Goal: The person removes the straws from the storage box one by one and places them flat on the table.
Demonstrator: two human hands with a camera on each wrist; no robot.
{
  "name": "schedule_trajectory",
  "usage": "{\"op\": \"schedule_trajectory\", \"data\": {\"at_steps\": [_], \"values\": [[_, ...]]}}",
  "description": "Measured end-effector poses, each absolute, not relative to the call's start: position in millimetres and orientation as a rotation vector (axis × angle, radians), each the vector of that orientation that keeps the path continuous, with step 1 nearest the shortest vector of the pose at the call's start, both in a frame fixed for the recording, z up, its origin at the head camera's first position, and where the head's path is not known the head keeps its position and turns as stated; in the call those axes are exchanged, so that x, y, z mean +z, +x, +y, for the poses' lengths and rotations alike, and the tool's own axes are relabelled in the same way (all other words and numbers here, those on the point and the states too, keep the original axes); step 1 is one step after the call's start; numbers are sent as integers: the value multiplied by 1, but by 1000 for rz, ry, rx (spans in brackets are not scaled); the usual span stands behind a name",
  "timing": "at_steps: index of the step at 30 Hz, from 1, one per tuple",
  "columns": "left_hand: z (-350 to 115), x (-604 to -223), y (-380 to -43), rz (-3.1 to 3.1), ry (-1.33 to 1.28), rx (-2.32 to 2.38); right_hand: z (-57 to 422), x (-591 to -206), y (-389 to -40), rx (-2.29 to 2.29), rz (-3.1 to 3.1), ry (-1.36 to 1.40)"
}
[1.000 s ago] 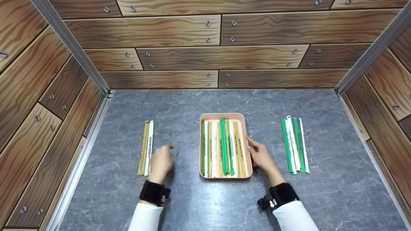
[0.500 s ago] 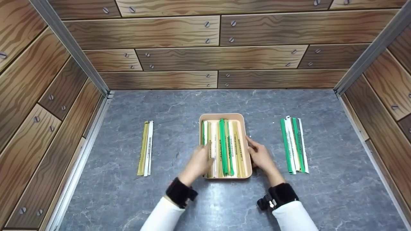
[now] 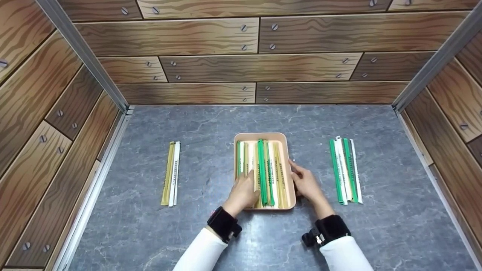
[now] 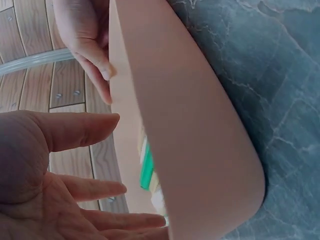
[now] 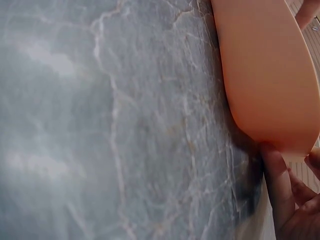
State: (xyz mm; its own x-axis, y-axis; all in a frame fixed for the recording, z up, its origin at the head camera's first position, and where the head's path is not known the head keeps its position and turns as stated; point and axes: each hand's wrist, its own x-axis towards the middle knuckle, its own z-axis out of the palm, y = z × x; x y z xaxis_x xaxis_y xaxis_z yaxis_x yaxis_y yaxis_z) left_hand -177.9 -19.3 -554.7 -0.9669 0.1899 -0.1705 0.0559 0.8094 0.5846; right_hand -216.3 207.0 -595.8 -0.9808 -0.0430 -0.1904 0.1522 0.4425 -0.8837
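Long, slim wrapped straws (image 3: 262,165) in green, white and gold lie lengthwise, side by side, in a shallow peach tray (image 3: 261,135). My left hand (image 3: 243,191) is over the tray's near left part and hides the lower ends of some straws. In the left wrist view, the thumb and fingers (image 4: 82,131) are spread and fairly straight, with no straw visible between them. Whether the fingertips touch a straw cannot be told. Outside the tray, my right hand (image 3: 307,184) rests its extended fingers (image 5: 277,182) against the right wall.
On the grey marbled tabletop (image 3: 211,124), a gold and a white straw (image 3: 174,173) lie at the left. Several green and white straws (image 3: 340,169) lie at the right. Wood-patterned walls (image 3: 211,67) enclose the back and sides.
My left hand has moved right, from beside the left straws to over the tray, then slightly farther in. The right hand and tray have stayed in place.
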Motion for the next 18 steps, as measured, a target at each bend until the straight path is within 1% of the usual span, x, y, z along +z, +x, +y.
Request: {"op": "schedule_trajectory", "data": {"at_steps": [4, 11, 18], "values": [[-18, -558, -179, 2775, 146, 847, 207, -596, -216, -1569, 2497, 101], [-14, -564, -183, 2839, 165, 693, 206, -594, -216, -1571, 2475, 124], [-15, -568, -189, 2898, 198, 697, 206, -593, -216, -1560, 2479, 132]]}}
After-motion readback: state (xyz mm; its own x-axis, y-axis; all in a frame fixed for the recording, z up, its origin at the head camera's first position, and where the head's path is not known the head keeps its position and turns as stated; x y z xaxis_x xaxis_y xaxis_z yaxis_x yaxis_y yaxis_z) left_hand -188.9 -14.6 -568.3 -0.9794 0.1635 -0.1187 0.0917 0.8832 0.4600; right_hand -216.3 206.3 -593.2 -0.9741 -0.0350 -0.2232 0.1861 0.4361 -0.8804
